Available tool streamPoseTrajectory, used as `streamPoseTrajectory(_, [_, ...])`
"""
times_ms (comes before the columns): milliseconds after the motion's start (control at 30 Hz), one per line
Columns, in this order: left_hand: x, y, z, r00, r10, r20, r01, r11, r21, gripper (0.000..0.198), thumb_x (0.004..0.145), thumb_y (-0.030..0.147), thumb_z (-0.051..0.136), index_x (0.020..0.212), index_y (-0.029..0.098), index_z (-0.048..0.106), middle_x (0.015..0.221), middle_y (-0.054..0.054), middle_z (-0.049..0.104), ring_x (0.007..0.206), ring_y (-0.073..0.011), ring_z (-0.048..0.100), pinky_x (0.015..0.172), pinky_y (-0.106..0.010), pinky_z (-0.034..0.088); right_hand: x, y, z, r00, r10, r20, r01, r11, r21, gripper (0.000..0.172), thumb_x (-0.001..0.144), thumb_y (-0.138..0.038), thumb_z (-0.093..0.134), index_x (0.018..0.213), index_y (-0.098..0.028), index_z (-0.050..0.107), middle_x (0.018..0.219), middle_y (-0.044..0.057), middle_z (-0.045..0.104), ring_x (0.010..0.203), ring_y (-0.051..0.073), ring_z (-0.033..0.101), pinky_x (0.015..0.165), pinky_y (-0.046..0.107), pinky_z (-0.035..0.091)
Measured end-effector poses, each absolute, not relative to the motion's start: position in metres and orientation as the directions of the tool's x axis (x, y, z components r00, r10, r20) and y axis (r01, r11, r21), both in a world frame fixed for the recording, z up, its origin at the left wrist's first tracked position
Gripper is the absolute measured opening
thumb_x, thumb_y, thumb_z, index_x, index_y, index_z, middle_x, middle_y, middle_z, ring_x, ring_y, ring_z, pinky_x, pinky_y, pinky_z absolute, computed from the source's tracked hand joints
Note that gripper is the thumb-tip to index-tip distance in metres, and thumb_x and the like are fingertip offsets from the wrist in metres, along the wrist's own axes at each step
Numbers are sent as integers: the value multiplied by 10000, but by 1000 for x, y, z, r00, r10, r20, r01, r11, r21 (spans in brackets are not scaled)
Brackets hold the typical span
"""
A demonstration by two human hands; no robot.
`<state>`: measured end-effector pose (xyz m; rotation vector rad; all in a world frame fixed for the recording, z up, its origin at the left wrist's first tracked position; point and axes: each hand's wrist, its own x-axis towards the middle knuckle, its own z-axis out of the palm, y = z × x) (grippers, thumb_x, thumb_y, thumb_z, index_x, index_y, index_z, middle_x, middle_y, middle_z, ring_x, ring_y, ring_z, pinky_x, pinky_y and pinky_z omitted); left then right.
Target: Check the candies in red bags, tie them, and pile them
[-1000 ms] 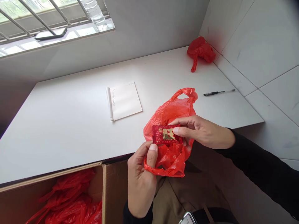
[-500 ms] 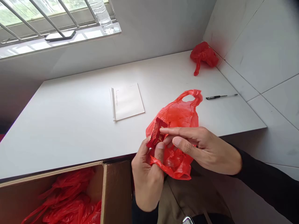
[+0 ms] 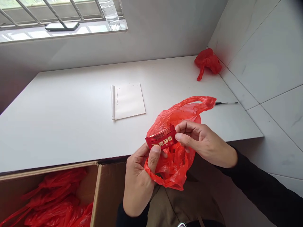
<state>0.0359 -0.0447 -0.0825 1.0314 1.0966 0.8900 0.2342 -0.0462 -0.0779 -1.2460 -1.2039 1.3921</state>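
A small red wrapped candy packet (image 3: pixel 163 138) with gold lettering is held between both hands above an open red plastic bag (image 3: pixel 180 116). My left hand (image 3: pixel 142 176) pinches the packet's left end between thumb and fingers, with a handle loop of the bag hooked around its thumb. At the packet's right end, my right hand (image 3: pixel 201 142) grips the crimped edge with thumb and forefinger. The bag hangs partly over the table's front edge, and further red packets show dimly inside it.
A white notepad (image 3: pixel 129 102) lies on the white table (image 3: pixel 71 110). A pen (image 3: pixel 222 103) is half hidden by the bag. In the back right corner sits a knotted red bag (image 3: pixel 207 63). A cardboard box (image 3: pixel 99 189) holds red bags (image 3: pixel 61 195). The sill bears a phone (image 3: pixel 62 26) and a bottle (image 3: pixel 110 14).
The packet has turned from a steep tilt to nearly level. My right fingers, stretched out over it before, now pinch its right end. The bag's far handle has sagged rightward over the pen.
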Motion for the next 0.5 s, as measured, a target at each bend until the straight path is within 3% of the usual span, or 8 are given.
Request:
streamPoseTrajectory(233, [36,-44,-80,233,942,-242,-9,251,968,331,931,476,653,945,156,737,740,-25,641,591,-109,472,537,-216,418,233,-46,-77,-119,981,-152,-5,-154,-988,101,981,-283,636,918,-212,602,825,-50,553,708,79,507,679,221,459])
streamPoseTrajectory(500, [31,-45,-84,245,943,-224,38,221,974,312,954,463,630,1024,178,736,713,1,605,611,-112,482,559,-224,422,232,-47,-76,-165,968,-189,-48,-199,-979,102,992,-270,621,928,-206,573,836,-38,614,723,94,623,718,240,533])
